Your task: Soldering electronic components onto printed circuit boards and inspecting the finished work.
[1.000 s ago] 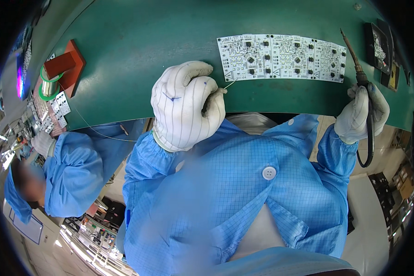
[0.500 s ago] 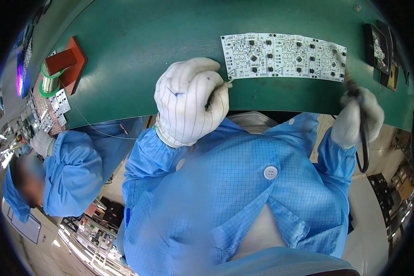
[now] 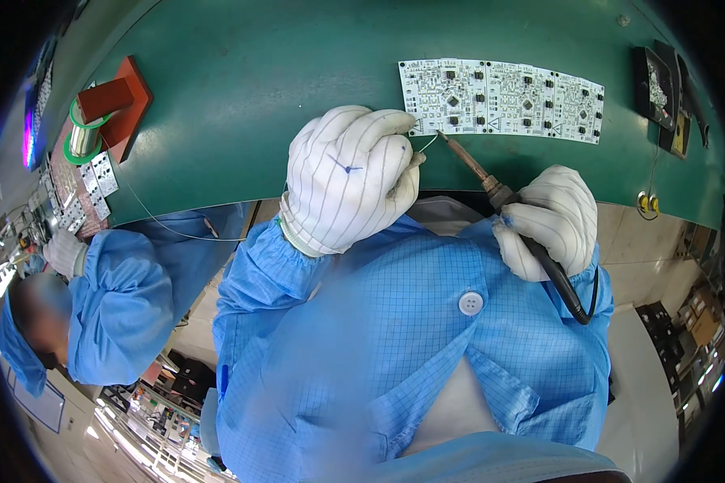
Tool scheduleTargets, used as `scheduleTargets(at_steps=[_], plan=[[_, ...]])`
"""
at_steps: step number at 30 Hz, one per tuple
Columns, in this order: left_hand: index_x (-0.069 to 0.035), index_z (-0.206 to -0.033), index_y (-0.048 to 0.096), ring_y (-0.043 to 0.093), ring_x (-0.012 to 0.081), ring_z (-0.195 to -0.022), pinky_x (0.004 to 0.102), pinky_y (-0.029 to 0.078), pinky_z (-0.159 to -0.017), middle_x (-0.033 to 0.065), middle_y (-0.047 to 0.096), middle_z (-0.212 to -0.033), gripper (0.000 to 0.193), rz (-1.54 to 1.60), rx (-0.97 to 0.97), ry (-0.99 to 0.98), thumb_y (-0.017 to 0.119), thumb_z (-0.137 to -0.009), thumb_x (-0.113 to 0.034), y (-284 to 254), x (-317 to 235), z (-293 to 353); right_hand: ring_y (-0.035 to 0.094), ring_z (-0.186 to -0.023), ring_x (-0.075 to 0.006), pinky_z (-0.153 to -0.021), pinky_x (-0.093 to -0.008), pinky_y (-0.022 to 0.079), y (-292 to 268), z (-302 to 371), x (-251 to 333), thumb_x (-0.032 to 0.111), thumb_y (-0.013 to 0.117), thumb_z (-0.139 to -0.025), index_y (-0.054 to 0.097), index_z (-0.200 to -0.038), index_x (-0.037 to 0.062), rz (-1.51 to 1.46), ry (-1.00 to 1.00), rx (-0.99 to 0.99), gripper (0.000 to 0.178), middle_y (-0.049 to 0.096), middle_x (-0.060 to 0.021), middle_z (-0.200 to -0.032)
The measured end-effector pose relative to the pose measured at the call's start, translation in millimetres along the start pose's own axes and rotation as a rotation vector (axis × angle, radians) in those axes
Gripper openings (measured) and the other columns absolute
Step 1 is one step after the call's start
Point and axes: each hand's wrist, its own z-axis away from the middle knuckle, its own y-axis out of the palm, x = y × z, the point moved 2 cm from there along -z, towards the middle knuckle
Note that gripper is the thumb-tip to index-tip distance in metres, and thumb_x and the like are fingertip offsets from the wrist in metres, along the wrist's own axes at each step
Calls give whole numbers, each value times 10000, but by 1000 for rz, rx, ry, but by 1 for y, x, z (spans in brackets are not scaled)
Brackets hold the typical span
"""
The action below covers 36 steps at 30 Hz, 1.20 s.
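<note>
Three white printed circuit boards (image 3: 501, 98) lie joined in a curved strip on the green work surface. My left hand (image 3: 351, 179), in a striped white glove, is closed at the strip's left end, pinching a thin solder wire (image 3: 429, 143) that sticks out from the fingertips. Wrapped in the gloved fingers of my right hand (image 3: 553, 219) is a soldering iron (image 3: 474, 167). Its tip reaches the lower edge of the leftmost board, beside the wire's end. Whether tip and wire touch, I cannot tell.
On the left, a green-rimmed solder spool (image 3: 83, 141) sits at a reddish-brown stand (image 3: 134, 109), its wire running toward me. A black tray (image 3: 654, 88) of small bits and a soldering iron holder (image 3: 679, 137) stand far right. A co-worker's blue sleeve (image 3: 129, 298) is at left.
My right hand has brought the soldering iron leftward from the strip's right end to the leftmost board. My left hand has shifted slightly right, and the wire now shows at the board's lower edge.
</note>
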Motion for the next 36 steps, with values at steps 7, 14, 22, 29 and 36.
scheduleTargets(at_steps=[7,14,22,29,36], plan=[[-104,-794,579,599,217,-872,361,489,-724,8,628,-1019,200,-5,9,-3,711,-644,-124,2,-6,-1,566,-574,-221,-533,-328,456,-3,4,2,70,734,-555,663,-806,82,22,-11,-15,260,570,-69,-660],[-93,-777,580,616,231,-802,372,506,-691,40,645,-969,183,64,18,-3,707,-647,-105,-2,-4,-5,547,-545,-219,-504,-330,434,-11,-1,4,90,739,-584,660,-786,77,21,-2,9,217,546,-56,-644],[-59,-792,606,642,256,-723,315,524,-560,111,644,-934,149,67,-125,-244,728,-706,-75,-9,-10,-3,644,-849,-200,-729,-303,536,-64,47,-41,-59,586,-852,571,-1053,-10,149,528,-640,208,648,-191,-985],[-38,-823,607,622,235,-632,320,502,-523,134,644,-904,121,45,-104,-184,699,-747,-61,-17,-11,-13,656,-771,-146,-660,-224,516,-92,42,-72,114,594,-928,575,-1164,-27,443,488,-764,275,673,-166,-924],[3,-959,553,581,184,-614,321,470,-551,105,622,-799,228,455,119,-856,682,-825,-129,-23,-15,-35,655,-835,-159,-698,-263,508,-57,18,-61,47,616,-906,622,-1094,23,506,465,-244,190,681,-94,-956]])
